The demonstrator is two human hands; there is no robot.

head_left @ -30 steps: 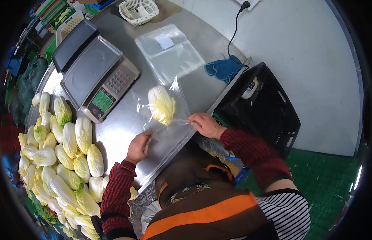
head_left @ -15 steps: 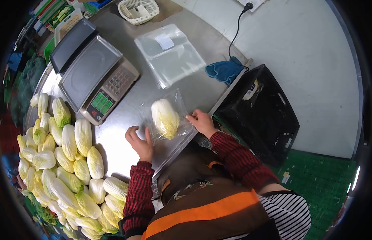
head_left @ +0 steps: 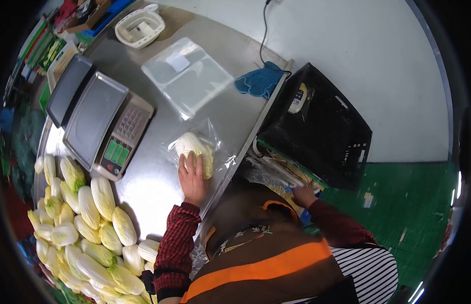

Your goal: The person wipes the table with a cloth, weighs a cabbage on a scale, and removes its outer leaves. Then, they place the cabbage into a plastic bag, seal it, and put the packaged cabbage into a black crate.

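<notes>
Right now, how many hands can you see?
2: your left hand on the cabbage in clear plastic, your right hand below the table edge, near the black crate. Others may be hidden.

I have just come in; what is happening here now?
The person's left hand rests on a cabbage in a clear bag on the metal table. The right hand is down past the table's edge; what it touches is hard to tell. A scale and a pile of cabbages are on the left, flat clear bags lie farther back, and a black crate is on the right.
</notes>
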